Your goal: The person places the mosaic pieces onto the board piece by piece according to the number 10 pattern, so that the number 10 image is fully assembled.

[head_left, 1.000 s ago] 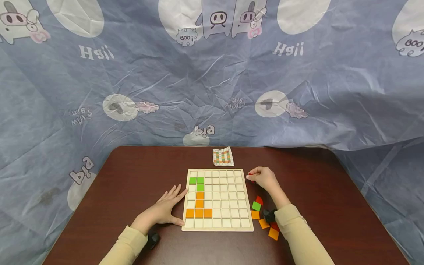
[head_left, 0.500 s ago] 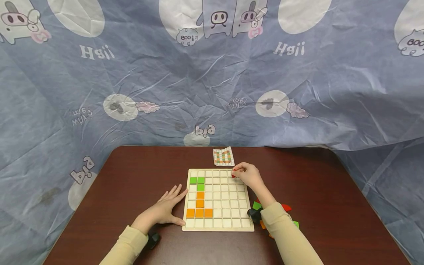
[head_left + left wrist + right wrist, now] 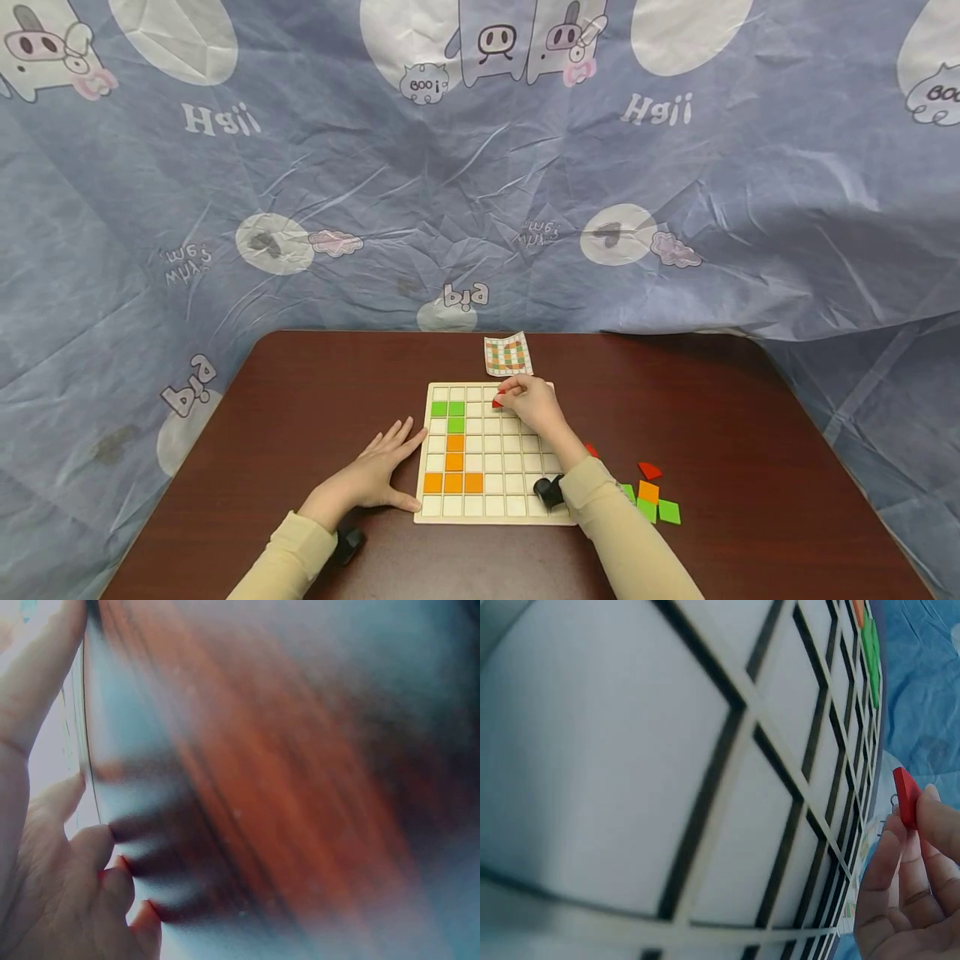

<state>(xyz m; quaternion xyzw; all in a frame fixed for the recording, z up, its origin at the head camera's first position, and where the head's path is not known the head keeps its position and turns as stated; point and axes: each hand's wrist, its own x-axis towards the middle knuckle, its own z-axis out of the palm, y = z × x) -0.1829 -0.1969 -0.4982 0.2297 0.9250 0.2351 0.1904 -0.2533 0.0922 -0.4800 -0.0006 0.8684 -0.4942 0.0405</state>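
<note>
A pale wooden grid board [image 3: 491,510] lies on the dark table, with green tiles [image 3: 456,425] and orange tiles [image 3: 454,462] set in its left columns. Over the board's upper part, my right hand [image 3: 534,405] pinches a red tile [image 3: 906,796] between thumb and fingers. In the head view that tile is partly hidden by the fingers. My left hand [image 3: 377,471] lies with fingers spread at the board's left edge, thumb and index finger touching it. The left wrist view shows those fingers [image 3: 94,844] along the edge.
Behind the board lies a small pattern card [image 3: 508,355]. Right of the board are loose pieces: a red one [image 3: 649,472], an orange square [image 3: 648,492] and green squares [image 3: 669,512]. The right forearm hides part of this pile. A printed cloth [image 3: 450,183] hangs behind the table.
My right hand has carried the red tile leftward from beside the board's right edge to above its upper cells. The left hand stays at the board's edge.
</note>
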